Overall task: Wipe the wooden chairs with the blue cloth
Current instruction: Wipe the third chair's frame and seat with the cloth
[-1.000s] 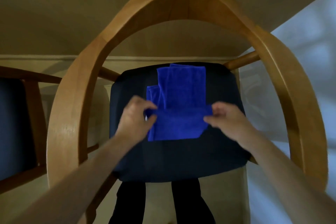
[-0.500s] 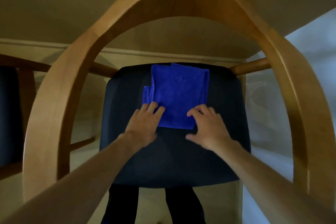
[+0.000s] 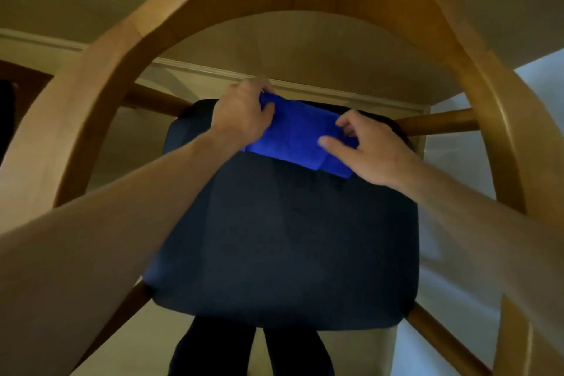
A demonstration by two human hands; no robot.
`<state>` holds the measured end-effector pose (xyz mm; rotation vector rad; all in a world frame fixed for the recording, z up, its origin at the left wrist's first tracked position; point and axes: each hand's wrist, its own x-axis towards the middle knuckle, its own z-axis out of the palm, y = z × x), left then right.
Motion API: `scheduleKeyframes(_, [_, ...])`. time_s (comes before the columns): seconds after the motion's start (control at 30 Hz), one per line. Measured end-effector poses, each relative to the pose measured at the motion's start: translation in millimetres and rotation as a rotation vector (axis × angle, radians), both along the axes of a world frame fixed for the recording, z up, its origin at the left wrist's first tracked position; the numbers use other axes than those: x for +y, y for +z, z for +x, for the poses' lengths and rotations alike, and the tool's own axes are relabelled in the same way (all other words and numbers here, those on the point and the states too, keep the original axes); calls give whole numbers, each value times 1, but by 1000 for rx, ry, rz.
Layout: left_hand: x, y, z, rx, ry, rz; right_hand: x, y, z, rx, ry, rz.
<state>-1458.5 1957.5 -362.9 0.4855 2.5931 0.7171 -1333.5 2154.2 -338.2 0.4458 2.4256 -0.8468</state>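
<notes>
A folded blue cloth (image 3: 300, 139) lies across the far part of the dark navy seat (image 3: 283, 241) of a wooden chair (image 3: 100, 101), whose curved backrest arches over the view. My left hand (image 3: 241, 114) grips the cloth's far left corner, fingers curled round it and lifting it a little. My right hand (image 3: 364, 148) pinches the cloth's right end between thumb and fingers. Both arms reach through the arch of the backrest.
A second chair's dark wooden frame (image 3: 18, 76) shows at the left edge. Pale floor and a skirting board (image 3: 335, 94) lie beyond the seat. My dark trouser legs (image 3: 253, 351) stand below the seat's near edge.
Both hands moved away from me to the cloth's far end and took hold of it. The cloth is folded shorter and now sits as a narrow band across the seat's far part.
</notes>
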Motion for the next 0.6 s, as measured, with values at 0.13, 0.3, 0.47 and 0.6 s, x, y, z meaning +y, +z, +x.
scheduleKeyframes(0.13, [8,-16,-15,-55,-87,-95,-6,-17,-16,37,30,131])
scheduleKeyframes(0.3, [12,-18,-19,-353,-472,-276,-6,-27,-49,-187,3,-14])
scheduleKeyframes(0.47, [12,-10,-30,-212,-627,-379,-21,-23,-71,-183,228,126])
scheduleKeyframes(0.6, [13,-3,-35,-193,-682,-485,-29,-12,-93,-345,454,66])
